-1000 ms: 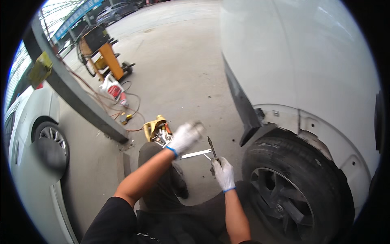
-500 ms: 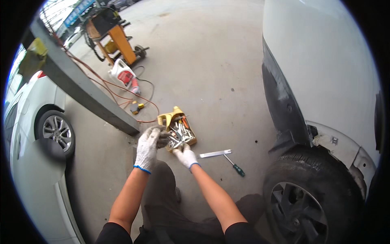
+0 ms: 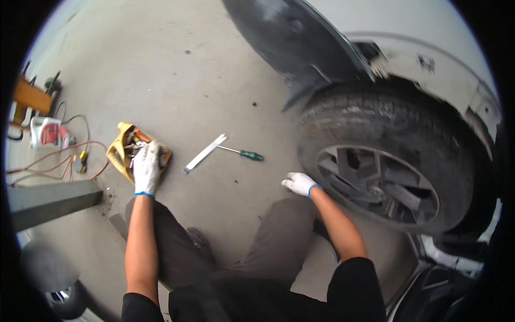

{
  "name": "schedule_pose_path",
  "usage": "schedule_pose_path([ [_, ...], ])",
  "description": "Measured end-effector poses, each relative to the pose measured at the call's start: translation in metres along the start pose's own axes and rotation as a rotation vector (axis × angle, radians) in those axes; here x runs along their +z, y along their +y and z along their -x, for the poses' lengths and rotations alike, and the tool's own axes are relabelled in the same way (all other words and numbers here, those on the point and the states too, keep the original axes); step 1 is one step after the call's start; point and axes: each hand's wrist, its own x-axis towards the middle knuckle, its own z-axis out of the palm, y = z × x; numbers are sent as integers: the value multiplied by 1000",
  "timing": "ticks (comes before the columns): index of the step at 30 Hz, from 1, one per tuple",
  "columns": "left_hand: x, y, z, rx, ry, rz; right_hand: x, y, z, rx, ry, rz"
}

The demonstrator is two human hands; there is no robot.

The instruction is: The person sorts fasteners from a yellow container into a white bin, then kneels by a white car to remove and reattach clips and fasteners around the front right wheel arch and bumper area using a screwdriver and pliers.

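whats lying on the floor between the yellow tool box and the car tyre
In the head view, a flat white bar and a green-handled screwdriver lie on the concrete between the yellow tool box and the tyre. They appear to meet near the bar's upper end.

White gloves with blue cuffs on both hands; black short sleeves; dark grey-brown trousers.

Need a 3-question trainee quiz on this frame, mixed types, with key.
1. True or false: the left hand is in the yellow tool tray.
2. The green-handled screwdriver lies: A) on the tyre B) on the concrete floor beside the flat metal bar C) in the right hand.
3. Which side of the view shows the car wheel?

Key: 1 true; 2 B; 3 the person's right, with the right hand on the floor near it.
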Motion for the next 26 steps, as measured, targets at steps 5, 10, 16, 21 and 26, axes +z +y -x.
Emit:
schedule_pose_path([
  [5,-7,-31,-15,-165,-104,-6,165,56,118,622,527,-166],
  [10,-14,-55,-20,-191,-298,-146,215,40,170,734,520,157],
  [16,3,-54,-27,565,-349,-867,189,73,116,369,398,425],
  [21,36,40,11,199,-272,-658,175,86,125,340,250,279],
  [26,44,65,16,72,-227,-532,79,67,178,452,345,346],
])
